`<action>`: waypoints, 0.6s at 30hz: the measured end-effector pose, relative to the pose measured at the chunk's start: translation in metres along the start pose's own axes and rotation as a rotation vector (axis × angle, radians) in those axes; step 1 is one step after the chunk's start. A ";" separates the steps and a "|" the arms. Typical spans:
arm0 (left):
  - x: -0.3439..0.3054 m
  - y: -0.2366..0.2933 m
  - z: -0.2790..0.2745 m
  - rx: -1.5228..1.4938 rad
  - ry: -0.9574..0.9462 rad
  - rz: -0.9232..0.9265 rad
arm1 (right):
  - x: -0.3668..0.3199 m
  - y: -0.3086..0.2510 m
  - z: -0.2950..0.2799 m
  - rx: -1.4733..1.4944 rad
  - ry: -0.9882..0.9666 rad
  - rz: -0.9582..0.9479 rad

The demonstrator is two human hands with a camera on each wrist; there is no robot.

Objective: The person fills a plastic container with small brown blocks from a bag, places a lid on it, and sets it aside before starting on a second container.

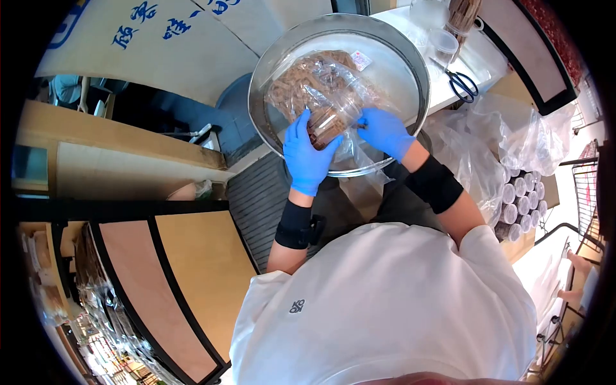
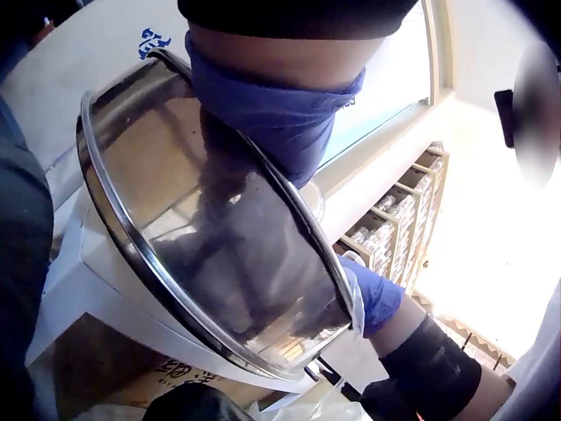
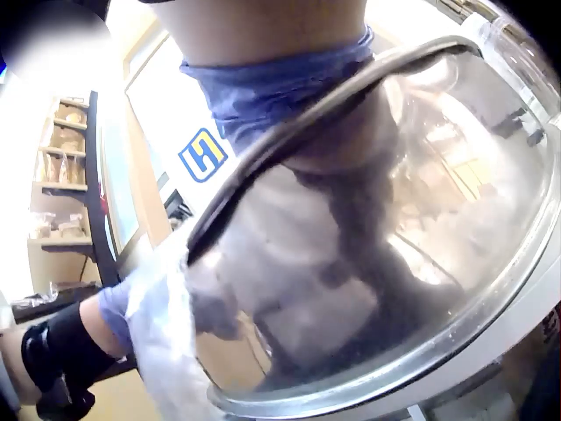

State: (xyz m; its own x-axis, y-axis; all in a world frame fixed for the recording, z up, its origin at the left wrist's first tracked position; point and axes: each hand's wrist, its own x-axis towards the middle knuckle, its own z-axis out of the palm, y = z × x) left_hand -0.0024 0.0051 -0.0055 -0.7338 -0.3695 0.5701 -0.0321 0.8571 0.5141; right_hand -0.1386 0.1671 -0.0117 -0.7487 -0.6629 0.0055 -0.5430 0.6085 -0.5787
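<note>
A clear plastic bag (image 1: 330, 74) of brown dried pieces lies in a large round steel pan (image 1: 420, 77) over the person's lap. At the bag's near end, my left hand (image 1: 307, 157), in a blue glove, grips a clear plastic jar (image 1: 328, 126) with brown pieces inside. Close on the jar's right, my gloved right hand (image 1: 388, 133) pinches the bag's plastic with curled fingers; its fingertips are partly hidden. Loose film hangs toward the near rim. Both wrist views show mostly the pan's shiny outer wall (image 2: 210, 202), which hides the fingers.
Black-handled scissors (image 1: 461, 83) lie on a white table (image 1: 443, 96) at the right, near clear tubs (image 1: 443, 43). Below it stand several lidded jars (image 1: 523, 199) beside large clear plastic bags (image 1: 471, 141). A wooden counter (image 1: 128, 154) runs along the left.
</note>
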 end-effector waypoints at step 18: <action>0.001 0.000 -0.003 0.038 -0.047 0.009 | 0.009 -0.016 -0.044 0.908 -0.130 0.103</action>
State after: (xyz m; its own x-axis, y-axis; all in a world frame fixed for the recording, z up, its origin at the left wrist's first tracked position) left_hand -0.0010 0.0038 -0.0029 -0.7655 -0.3447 0.5433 -0.0503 0.8739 0.4836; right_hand -0.1534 0.1702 0.0332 -0.6983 -0.7016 -0.1417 0.0718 0.1283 -0.9891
